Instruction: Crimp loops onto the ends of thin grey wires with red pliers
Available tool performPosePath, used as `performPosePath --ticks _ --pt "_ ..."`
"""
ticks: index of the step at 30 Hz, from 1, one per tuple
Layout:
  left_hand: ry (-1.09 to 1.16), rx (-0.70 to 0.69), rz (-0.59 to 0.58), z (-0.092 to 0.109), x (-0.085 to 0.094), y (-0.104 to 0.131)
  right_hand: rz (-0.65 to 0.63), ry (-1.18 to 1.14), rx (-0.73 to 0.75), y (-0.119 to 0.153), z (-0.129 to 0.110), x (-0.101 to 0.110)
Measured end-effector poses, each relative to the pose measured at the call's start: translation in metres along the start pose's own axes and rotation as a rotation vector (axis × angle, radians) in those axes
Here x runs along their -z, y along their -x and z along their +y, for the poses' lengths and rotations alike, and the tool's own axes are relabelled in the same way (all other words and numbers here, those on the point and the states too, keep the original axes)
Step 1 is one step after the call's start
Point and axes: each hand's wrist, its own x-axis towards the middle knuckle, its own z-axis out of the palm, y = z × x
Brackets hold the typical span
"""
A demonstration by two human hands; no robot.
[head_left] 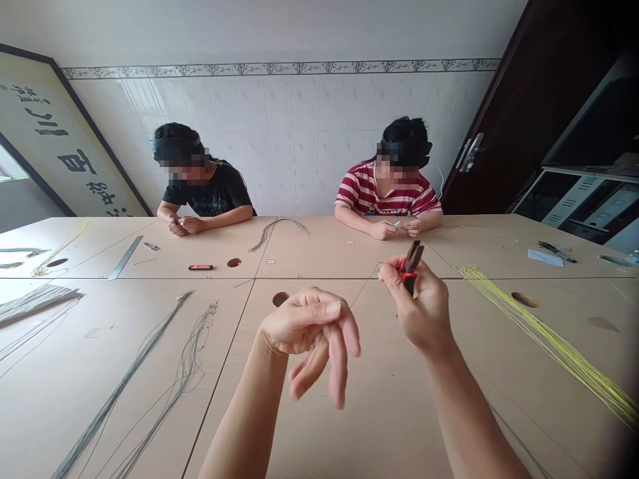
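My left hand (319, 339) is raised over the middle of the table (319, 439). Its thumb presses against the index finger while the other fingers hang apart; anything pinched there is too small to make out. To its right, my right hand (424, 306) is closed around pliers (410, 266) with red and black handles, their dark jaws pointing up. A tiny metal piece (375, 269) shows just left of my right fingertips; whether they touch it, I cannot tell.
Grey cord bundles (134, 366) lie at left, yellow cords (549, 339) at right. Farther off are a ruler (126, 257), a red-and-black item (200, 267) and dark cords (272, 229). Two people sit across the table, one in black (210, 189), one in striped red (359, 189).
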Motion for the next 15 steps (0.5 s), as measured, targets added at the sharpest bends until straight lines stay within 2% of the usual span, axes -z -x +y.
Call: performPosePath --ticks 2,4,8,12,13,15 --pt "-0.043 0.026 0.03 -0.005 0.002 0.003 -0.028 0.012 0.026 0.002 -0.002 -0.005" --pt "-0.125 -0.021 0.11 -0.01 0.006 0.007 -0.04 0.022 0.038 0.004 -0.003 -0.007" --pt "-0.186 -0.319 0.248 -0.016 0.013 0.02 -0.062 0.017 0.031 0.007 -0.003 -0.01" --pt "-0.178 -0.568 0.346 -0.009 0.006 0.031 -0.087 0.0 0.048 0.009 -0.005 -0.014" --pt "-0.175 -0.656 0.418 -0.006 0.002 0.032 -0.097 -0.004 0.051 0.01 -0.006 -0.016" --pt "-0.166 -0.854 0.645 0.001 -0.008 0.032 -0.126 -0.015 0.056 0.013 -0.008 -0.019"
